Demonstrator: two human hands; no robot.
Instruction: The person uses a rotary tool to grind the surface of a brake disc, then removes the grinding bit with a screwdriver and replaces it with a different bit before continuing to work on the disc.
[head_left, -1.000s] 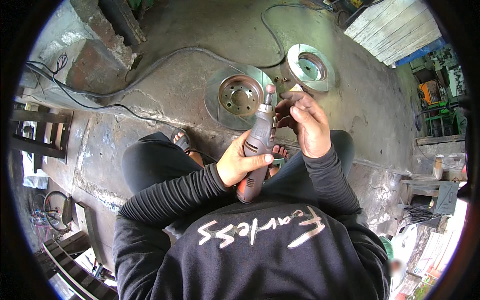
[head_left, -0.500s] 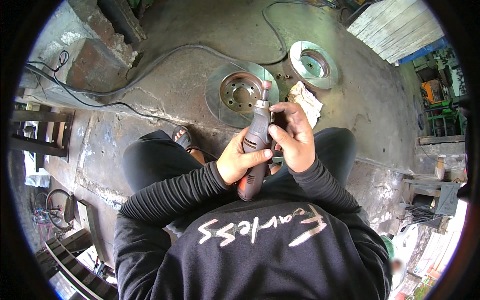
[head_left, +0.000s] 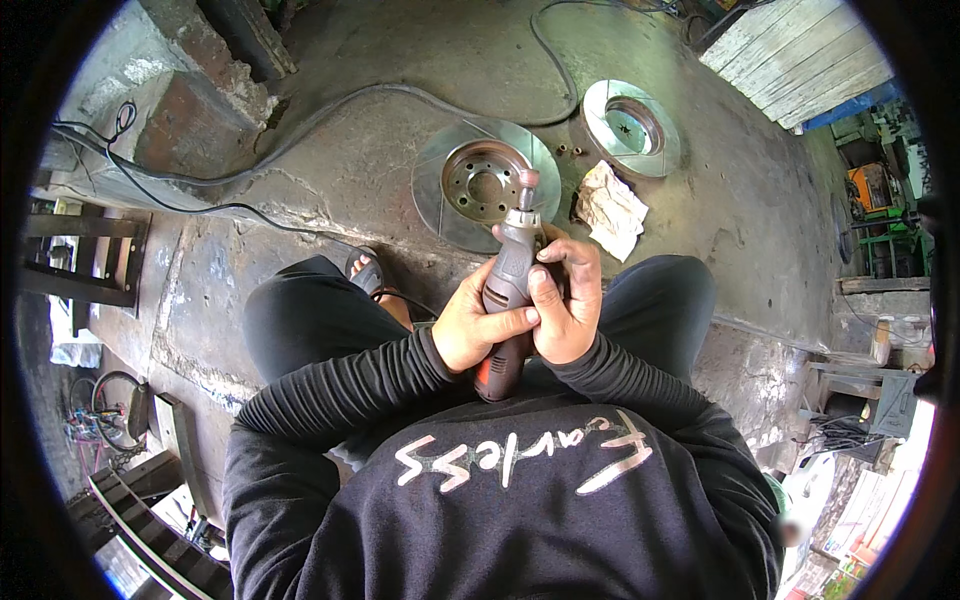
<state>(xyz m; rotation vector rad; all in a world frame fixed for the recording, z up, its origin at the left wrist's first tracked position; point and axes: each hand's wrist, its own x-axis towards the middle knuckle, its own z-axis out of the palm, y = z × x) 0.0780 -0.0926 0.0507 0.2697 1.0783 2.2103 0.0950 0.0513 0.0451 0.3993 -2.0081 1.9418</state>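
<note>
A dark grey rotary tool (head_left: 508,275) with a red patch near its rear end points away from me between my legs. A small reddish-brown sanding drum (head_left: 528,178) sits at its tip. My left hand (head_left: 468,325) is closed around the tool's body from the left, thumb across the top. My right hand (head_left: 568,305) is closed against its right side, fingers curled and thumb pressed near the casing. Beyond the tip, a slotted brake disc (head_left: 432,195) lies flat on the floor, partly behind the drum.
A second brake disc (head_left: 655,110) lies farther right. Near it are a crumpled, stained cloth (head_left: 612,212) and a few small brownish pieces (head_left: 570,150). A grey cable (head_left: 330,108) winds over the concrete floor. A concrete block (head_left: 195,130) stands far left, white planks (head_left: 800,50) far right.
My right hand has moved left and down, from beside the tool's neck onto its body. The tool has shifted slightly, its drum now a little lower and left. My left hand keeps its hold.
</note>
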